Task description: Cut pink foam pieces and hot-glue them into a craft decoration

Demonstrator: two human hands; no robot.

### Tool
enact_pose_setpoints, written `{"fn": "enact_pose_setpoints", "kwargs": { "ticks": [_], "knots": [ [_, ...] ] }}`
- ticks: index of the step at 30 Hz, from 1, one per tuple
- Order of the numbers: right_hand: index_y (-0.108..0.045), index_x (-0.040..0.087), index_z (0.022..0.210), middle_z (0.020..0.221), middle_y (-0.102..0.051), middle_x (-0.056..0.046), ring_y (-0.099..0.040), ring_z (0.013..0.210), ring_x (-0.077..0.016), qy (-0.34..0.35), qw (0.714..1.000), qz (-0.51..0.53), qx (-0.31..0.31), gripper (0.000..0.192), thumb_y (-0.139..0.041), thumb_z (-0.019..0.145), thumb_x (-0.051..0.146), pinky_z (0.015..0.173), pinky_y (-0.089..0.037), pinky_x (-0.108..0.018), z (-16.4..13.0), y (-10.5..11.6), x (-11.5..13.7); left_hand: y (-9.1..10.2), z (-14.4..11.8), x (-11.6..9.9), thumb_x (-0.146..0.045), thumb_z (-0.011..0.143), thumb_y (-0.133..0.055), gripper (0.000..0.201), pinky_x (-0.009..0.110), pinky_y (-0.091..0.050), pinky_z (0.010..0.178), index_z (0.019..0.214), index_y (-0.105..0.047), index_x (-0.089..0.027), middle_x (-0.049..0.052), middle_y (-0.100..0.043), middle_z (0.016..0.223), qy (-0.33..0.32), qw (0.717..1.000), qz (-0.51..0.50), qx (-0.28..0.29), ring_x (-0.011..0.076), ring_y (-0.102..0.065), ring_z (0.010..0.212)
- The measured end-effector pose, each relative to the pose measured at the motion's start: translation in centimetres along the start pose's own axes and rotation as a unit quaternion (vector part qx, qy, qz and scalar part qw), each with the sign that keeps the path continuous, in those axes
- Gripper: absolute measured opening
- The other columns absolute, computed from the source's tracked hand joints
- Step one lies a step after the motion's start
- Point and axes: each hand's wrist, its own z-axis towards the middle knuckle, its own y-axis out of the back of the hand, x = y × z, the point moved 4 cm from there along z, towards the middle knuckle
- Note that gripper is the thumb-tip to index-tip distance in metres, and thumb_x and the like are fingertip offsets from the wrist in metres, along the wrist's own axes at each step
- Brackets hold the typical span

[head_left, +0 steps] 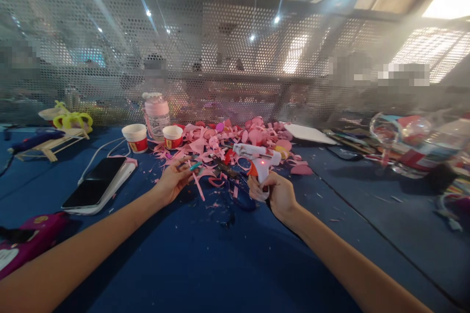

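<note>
In the head view, the right hand (276, 191) is clenched around the grip of a white glue gun (258, 157), whose nozzle points toward the left hand and whose body shows a small red light. The left hand (175, 178) is closed on a thin pink strip (198, 185) together with a small teal piece (196, 166) pinched at the fingertips; the strip hangs down from the fingers toward the blue table (205, 264). Between the two hands and just beyond them lies a heap of pink scraps (227, 139), spread over the table. Beyond the left hand stand two red-and-white paper cups (135, 137), one on each side of a clear jar with a pink band (156, 115). To the outer side of the left hand a dark phone (94, 188) lies on a white slab, with a white cable curling past it. Nearer the left forearm a magenta object (33, 239) rests at the table's edge. Beyond the right hand lies a white flat board (308, 134), and well to its outer side a clear plastic bag (411, 142) of coloured things. A perforated metal screen (220, 58) stands behind the table.
</note>
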Motion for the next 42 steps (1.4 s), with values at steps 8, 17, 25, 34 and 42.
{"fn": "enact_pose_setpoints", "kwargs": {
  "ticks": [8, 17, 25, 34, 42],
  "knots": [
    [-0.044, 0.014, 0.038, 0.038, -0.038, -0.001, -0.027, 0.03, -0.0063, -0.025, 0.999, 0.027, -0.005, 0.007, -0.038, 0.042, 0.013, 0.033, -0.02, -0.021, 0.29, 0.3, -0.34, -0.42, -0.6, 0.44, -0.014, 0.057, -0.074, 0.043, 0.024, -0.055, 0.048, 0.093, -0.051, -0.017, -0.005, -0.057, 0.065, -0.026, 0.989, 0.12, 0.08, 0.013, -0.062, 0.055],
    [-0.044, 0.014, 0.037, 0.037, -0.039, -0.002, -0.029, 0.03, -0.0072, -0.038, 0.999, 0.016, 0.028, 0.011, -0.039, 0.046, 0.013, 0.034, -0.02, -0.022, 0.09, 0.01, -0.58, -0.63, -0.74, 0.32, -0.014, 0.059, -0.073, 0.053, 0.018, -0.05, 0.047, 0.107, -0.05, -0.018, -0.004, -0.06, 0.066, -0.019, 0.989, 0.098, 0.112, 0.0119, -0.063, 0.055],
    [-0.052, 0.014, 0.052, 0.041, -0.044, -0.003, -0.035, 0.036, -0.0109, -0.015, 1.0, 0.011, 0.014, 0.012, -0.041, 0.048, 0.014, 0.034, -0.024, -0.023, 0.04, -0.28, -0.31, -0.92, -0.71, 0.54, -0.014, 0.055, -0.075, 0.038, 0.019, -0.049, 0.045, 0.088, -0.056, -0.012, 0.0, -0.065, 0.064, 0.0, 0.99, 0.096, 0.108, 0.0116, -0.062, 0.049],
    [-0.051, 0.014, 0.05, 0.04, -0.041, -0.003, -0.031, 0.036, -0.0094, -0.044, 0.999, 0.022, 0.023, 0.011, -0.041, 0.045, 0.014, 0.033, -0.022, -0.022, 0.04, -0.67, -0.23, -0.83, -0.74, 0.57, -0.016, 0.056, -0.075, 0.038, 0.021, -0.051, 0.051, 0.089, -0.056, -0.014, -0.001, -0.065, 0.063, -0.003, 0.989, 0.077, 0.122, 0.0137, -0.064, 0.056],
    [-0.045, 0.016, 0.043, 0.042, -0.041, -0.003, -0.031, 0.038, -0.0102, -0.048, 0.996, 0.049, 0.057, 0.008, -0.041, 0.05, 0.015, 0.034, -0.025, -0.022, 0.26, -0.32, -0.52, -0.98, -0.88, 0.55, -0.016, 0.058, -0.074, 0.038, 0.026, -0.054, 0.062, 0.093, -0.058, -0.012, 0.003, -0.068, 0.074, 0.016, 0.99, 0.074, 0.122, 0.0149, -0.066, 0.062]
  ]
}}
